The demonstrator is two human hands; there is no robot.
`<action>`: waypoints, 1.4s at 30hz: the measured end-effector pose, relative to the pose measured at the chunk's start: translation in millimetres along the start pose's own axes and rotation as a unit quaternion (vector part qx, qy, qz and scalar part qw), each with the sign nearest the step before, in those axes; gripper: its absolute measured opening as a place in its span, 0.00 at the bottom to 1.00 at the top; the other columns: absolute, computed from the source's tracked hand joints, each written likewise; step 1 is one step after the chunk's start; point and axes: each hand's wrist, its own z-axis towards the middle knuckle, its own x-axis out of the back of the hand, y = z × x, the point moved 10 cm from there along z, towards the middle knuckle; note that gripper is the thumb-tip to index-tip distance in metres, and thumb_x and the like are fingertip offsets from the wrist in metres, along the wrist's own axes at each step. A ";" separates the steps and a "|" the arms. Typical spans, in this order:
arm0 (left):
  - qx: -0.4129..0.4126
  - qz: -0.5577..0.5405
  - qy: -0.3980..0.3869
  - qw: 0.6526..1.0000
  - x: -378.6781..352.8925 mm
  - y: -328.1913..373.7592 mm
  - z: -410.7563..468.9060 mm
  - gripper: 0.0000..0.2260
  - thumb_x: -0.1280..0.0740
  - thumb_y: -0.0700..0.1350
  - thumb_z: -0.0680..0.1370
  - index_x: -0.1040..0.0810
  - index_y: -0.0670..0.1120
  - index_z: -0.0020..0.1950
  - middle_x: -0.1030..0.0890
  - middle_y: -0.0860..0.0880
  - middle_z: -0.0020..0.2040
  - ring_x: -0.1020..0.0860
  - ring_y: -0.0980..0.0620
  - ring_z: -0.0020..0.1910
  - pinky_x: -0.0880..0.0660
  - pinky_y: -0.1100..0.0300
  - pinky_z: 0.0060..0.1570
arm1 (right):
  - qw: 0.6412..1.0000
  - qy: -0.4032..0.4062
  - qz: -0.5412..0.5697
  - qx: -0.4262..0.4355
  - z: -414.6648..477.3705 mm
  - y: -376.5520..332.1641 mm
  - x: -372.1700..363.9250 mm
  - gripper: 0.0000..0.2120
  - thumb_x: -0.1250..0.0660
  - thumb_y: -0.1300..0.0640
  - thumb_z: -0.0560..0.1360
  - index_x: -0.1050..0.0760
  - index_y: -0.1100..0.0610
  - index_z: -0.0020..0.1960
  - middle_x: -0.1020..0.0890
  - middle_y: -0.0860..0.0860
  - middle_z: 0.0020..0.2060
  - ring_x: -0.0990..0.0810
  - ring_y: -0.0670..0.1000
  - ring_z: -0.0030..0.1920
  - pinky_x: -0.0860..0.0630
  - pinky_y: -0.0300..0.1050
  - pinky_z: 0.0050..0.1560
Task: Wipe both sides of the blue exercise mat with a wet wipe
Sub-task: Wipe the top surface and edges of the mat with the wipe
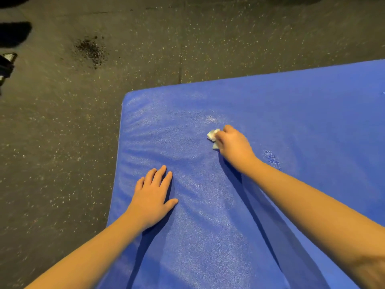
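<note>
The blue exercise mat (302, 113) lies flat on the floor and fills the right and lower part of the head view; its rounded far-left corner is in sight. My right hand (234, 146) grips a crumpled white wet wipe (213, 135) and holds it against the mat near its middle. Wet streaks shine on the surface to the left of the wipe. My left hand (154, 197) rests flat on the mat near its left edge, fingers straight and spread.
Dark speckled rubber flooring (62, 142) surrounds the mat on the left and far side. A dark stain (91, 50) marks the floor beyond the mat. Dark objects (8, 65) sit at the far left edge. A scuffed patch (270, 158) shows on the mat.
</note>
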 end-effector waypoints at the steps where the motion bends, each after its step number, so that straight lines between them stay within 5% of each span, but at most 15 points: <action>1: -0.001 0.007 -0.007 1.000 0.2 0.4 -0.1 0.36 0.48 0.65 0.80 0.58 0.49 0.80 0.61 0.50 0.80 0.58 0.46 0.78 0.53 0.50 0.75 | 0.999 0.019 0.001 -0.046 4.2 8.1 2.3 0.07 0.37 0.66 0.76 0.24 0.64 0.53 0.26 0.59 0.48 0.25 0.59 0.42 0.35 0.45 0.38; 6: -0.017 0.022 -0.039 0.999 3.0 0.7 1.4 0.35 0.46 0.62 0.81 0.60 0.49 0.80 0.62 0.50 0.79 0.59 0.46 0.78 0.52 0.50 0.76 | 0.974 -0.120 0.017 0.193 -19.7 -68.2 -32.6 0.09 0.34 0.66 0.73 0.23 0.62 0.53 0.23 0.56 0.48 0.23 0.58 0.47 0.24 0.51 0.42; 11: -0.054 0.054 -0.059 0.995 15.8 4.5 7.8 0.32 0.46 0.61 0.81 0.51 0.48 0.80 0.54 0.50 0.79 0.50 0.46 0.77 0.44 0.52 0.73 | 0.999 0.024 -0.006 -0.028 21.3 -8.7 2.5 0.05 0.38 0.65 0.77 0.25 0.63 0.52 0.27 0.58 0.46 0.26 0.59 0.44 0.34 0.47 0.39; 13: -0.057 0.072 -0.077 0.993 22.9 6.6 13.6 0.29 0.45 0.60 0.81 0.44 0.46 0.77 0.47 0.48 0.77 0.43 0.44 0.73 0.38 0.52 0.70 | 0.999 -0.001 0.029 0.024 16.8 -29.1 -8.5 0.05 0.38 0.65 0.77 0.26 0.60 0.51 0.29 0.53 0.42 0.29 0.56 0.41 0.36 0.46 0.40; 16: -0.068 0.124 -0.087 0.986 38.0 9.9 26.1 0.22 0.44 0.57 0.82 0.35 0.45 0.70 0.37 0.46 0.69 0.33 0.44 0.64 0.31 0.52 0.60 | 0.973 -0.127 0.004 0.190 -5.5 -68.5 -39.4 0.13 0.40 0.64 0.77 0.26 0.60 0.60 0.27 0.55 0.52 0.27 0.56 0.50 0.34 0.43 0.47; 18: -0.073 0.150 -0.065 0.984 51.8 11.7 40.5 0.18 0.45 0.56 0.82 0.32 0.45 0.65 0.33 0.46 0.64 0.31 0.45 0.61 0.31 0.53 0.54 | 0.981 -0.081 0.015 0.177 7.4 -58.7 -23.0 0.09 0.39 0.60 0.76 0.25 0.59 0.54 0.24 0.51 0.48 0.23 0.55 0.49 0.33 0.44 0.44; 20: -0.076 0.131 -0.013 0.988 66.9 14.6 59.4 0.17 0.44 0.54 0.82 0.32 0.44 0.65 0.32 0.46 0.63 0.31 0.45 0.61 0.32 0.54 0.53 | 0.998 0.004 0.037 0.050 28.0 -20.8 -3.2 0.09 0.40 0.54 0.76 0.25 0.58 0.49 0.21 0.48 0.43 0.21 0.54 0.46 0.32 0.46 0.41; 22: -0.074 0.062 0.067 0.993 82.0 15.6 78.0 0.18 0.42 0.52 0.82 0.32 0.44 0.67 0.33 0.46 0.67 0.32 0.46 0.65 0.34 0.54 0.58 | 0.999 0.029 0.027 0.002 32.0 -8.1 -3.6 0.09 0.40 0.57 0.78 0.25 0.59 0.53 0.24 0.52 0.49 0.23 0.57 0.48 0.33 0.45 0.41; 27: 0.009 -0.098 0.196 0.976 92.8 9.0 106.6 0.23 0.42 0.50 0.82 0.37 0.43 0.75 0.39 0.46 0.77 0.42 0.46 0.75 0.44 0.50 0.70 | 0.974 -0.023 0.051 0.219 3.5 -51.1 -7.2 0.12 0.32 0.68 0.70 0.22 0.58 0.51 0.35 0.46 0.41 0.34 0.48 0.35 0.37 0.39 0.30; 32: 0.106 -0.166 0.287 0.937 75.9 10.3 110.8 0.24 0.47 0.52 0.82 0.35 0.42 0.75 0.36 0.45 0.76 0.41 0.44 0.76 0.48 0.44 0.74 | 0.998 0.059 0.023 -0.029 50.7 31.0 21.1 0.10 0.41 0.62 0.79 0.26 0.62 0.58 0.28 0.53 0.47 0.26 0.52 0.45 0.33 0.43 0.44; 36: 0.118 -0.159 0.329 0.923 75.0 12.1 108.6 0.28 0.52 0.54 0.79 0.32 0.42 0.73 0.32 0.45 0.73 0.37 0.44 0.74 0.45 0.42 0.72 | 0.985 -0.003 0.050 0.168 26.4 -15.7 7.6 0.12 0.35 0.68 0.72 0.25 0.60 0.54 0.37 0.46 0.43 0.33 0.46 0.36 0.30 0.44 0.33; 38: 0.117 -0.162 0.332 0.922 75.3 11.7 109.8 0.28 0.52 0.54 0.78 0.31 0.42 0.73 0.31 0.45 0.73 0.37 0.44 0.74 0.44 0.43 0.72 | 0.985 -0.002 -0.012 0.174 33.2 -5.8 16.2 0.13 0.32 0.68 0.71 0.25 0.57 0.53 0.36 0.47 0.42 0.37 0.47 0.37 0.38 0.42 0.31; 42: 0.118 -0.162 0.333 0.921 74.1 12.4 109.8 0.27 0.50 0.53 0.79 0.30 0.41 0.72 0.30 0.45 0.73 0.36 0.43 0.74 0.43 0.42 0.73 | 0.993 0.078 -0.044 -0.081 71.2 64.2 45.1 0.07 0.40 0.65 0.76 0.24 0.65 0.50 0.28 0.59 0.45 0.25 0.62 0.43 0.30 0.49 0.38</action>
